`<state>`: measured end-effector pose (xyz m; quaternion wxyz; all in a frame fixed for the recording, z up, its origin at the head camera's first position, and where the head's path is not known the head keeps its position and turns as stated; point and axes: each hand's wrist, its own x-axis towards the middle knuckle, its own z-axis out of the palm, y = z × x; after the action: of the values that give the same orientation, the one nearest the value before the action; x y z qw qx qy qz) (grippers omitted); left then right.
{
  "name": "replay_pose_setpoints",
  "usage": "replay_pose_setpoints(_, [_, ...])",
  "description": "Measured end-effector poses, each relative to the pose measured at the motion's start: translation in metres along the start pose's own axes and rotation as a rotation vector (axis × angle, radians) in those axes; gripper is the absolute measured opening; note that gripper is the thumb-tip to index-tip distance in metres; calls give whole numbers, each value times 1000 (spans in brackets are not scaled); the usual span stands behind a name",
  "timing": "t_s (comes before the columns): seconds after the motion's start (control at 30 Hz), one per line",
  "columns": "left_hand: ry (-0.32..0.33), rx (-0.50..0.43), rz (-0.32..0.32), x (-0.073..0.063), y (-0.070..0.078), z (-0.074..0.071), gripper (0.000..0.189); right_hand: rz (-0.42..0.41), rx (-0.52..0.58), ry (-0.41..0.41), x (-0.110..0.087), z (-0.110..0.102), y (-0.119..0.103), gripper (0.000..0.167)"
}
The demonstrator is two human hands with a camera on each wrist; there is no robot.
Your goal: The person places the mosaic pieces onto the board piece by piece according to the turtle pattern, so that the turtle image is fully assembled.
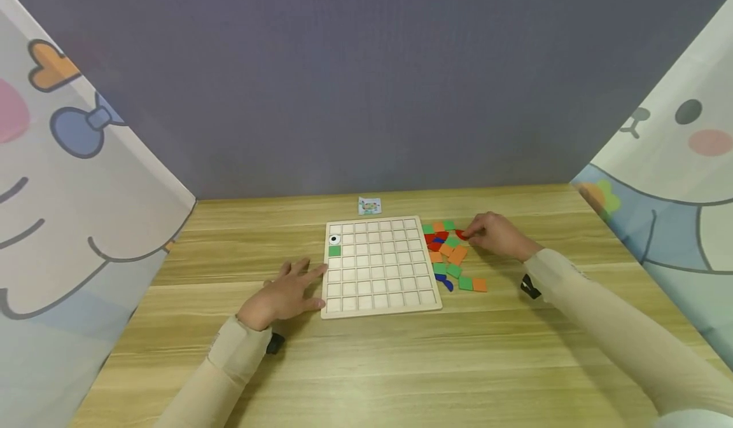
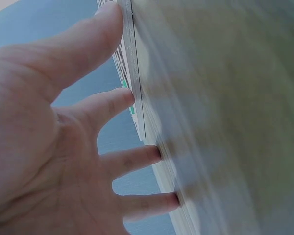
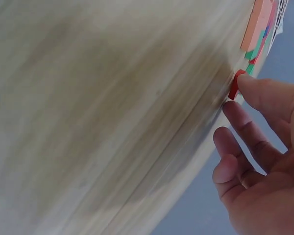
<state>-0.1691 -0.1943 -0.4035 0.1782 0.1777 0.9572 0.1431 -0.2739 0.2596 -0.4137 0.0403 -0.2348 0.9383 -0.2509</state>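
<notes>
Red piece [image 1: 460,234] pinched by right fingers [image 3: 249,128]; left fingers [image 2: 132,162] spread against board [image 1: 378,269] (card [image 1: 369,206] unreadable).

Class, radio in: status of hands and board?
Left hand touches board. Right hand pinches red piece. Eye piece, green square on board. Loose pieces between right hand and board.

The left forearm [image 1: 226,367] slanted forward and inward, the left hand [image 1: 286,292] palm down with its thumb and fingers spread. The right forearm [image 1: 607,326] angled in from the other side, the right hand [image 1: 499,234] farther forward, its thumb [image 3: 267,95] near a forefinger tip, the other fingers bent.
</notes>
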Motion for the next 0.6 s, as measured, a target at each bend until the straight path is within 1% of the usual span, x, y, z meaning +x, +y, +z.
replay_pose_setpoints(0.13, [-4, -4, -4, -1, 0, -1, 73, 57, -21, 15, -2, -2, 1, 12])
replay_pose_setpoints(0.27, [-6, -9, -8, -2, 1, -1, 73, 94, -13, 25, 0, 0, -2, 12])
replay_pose_setpoints(0.4, [-7, -13, -9, -2, 2, -1, 72, 107, -1, 30, 2, 2, -5, 13])
replay_pose_setpoints(0.6, [0, -17, -8, -2, 2, -1, 72, 120, -24, 33, 6, -1, -5, 11])
